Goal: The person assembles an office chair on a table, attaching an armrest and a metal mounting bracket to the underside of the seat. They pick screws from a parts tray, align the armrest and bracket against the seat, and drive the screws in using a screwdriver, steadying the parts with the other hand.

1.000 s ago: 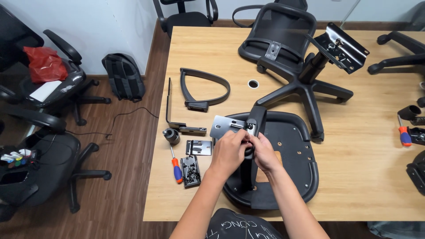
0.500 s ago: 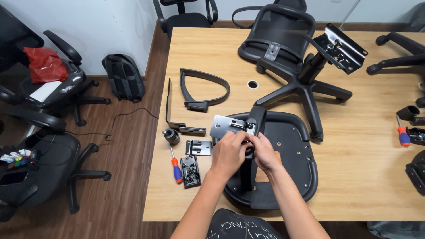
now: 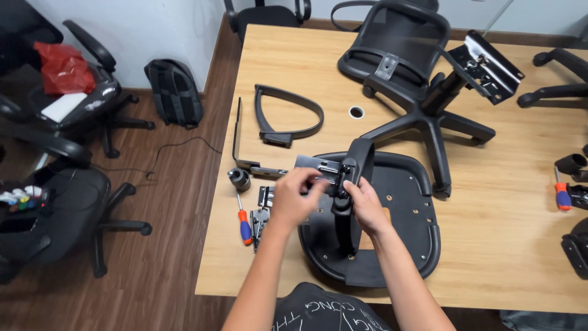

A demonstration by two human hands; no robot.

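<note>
Bright even indoor light, soft shadows — sharp focus, edges slightly bowed

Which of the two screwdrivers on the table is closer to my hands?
The screwdriver lying near the table's left edge, just left of your left hand. The other screwdriver lies far off by the right edge.

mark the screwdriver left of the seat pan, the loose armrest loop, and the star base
screwdriver [image 3: 245, 224]: head view, on its orange and blue handle.
armrest loop [image 3: 294, 101]: head view, on its curved top bar.
star base [image 3: 436, 125]: head view, on its centre hub.
</note>
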